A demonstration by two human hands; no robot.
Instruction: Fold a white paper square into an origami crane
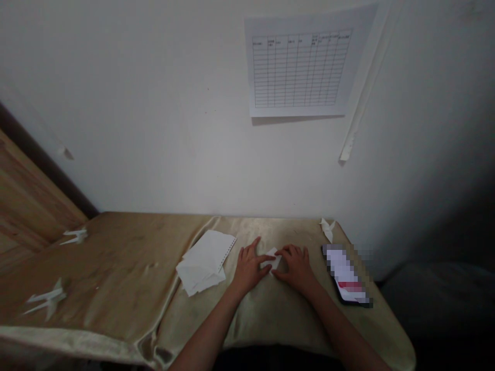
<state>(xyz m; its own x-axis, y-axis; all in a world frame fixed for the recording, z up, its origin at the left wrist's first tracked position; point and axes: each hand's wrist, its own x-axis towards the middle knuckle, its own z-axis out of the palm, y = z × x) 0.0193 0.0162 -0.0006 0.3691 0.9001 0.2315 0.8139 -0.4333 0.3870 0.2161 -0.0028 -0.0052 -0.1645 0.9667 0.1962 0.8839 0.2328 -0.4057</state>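
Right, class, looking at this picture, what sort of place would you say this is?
Probably a small indoor room used as a paper-folding corner: a satin-covered table holds a stack of paper sheets and folded paper figures, below a printed grid chart on the wall.

A table under a creased beige satin cloth (116,273) bears a loose stack of white paper (203,263), folded paper figures (46,301) toward the left, and a smartphone (346,275) at the right

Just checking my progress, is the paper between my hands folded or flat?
Folded: the white paper between the left hand and right hand shows angled, layered edges.
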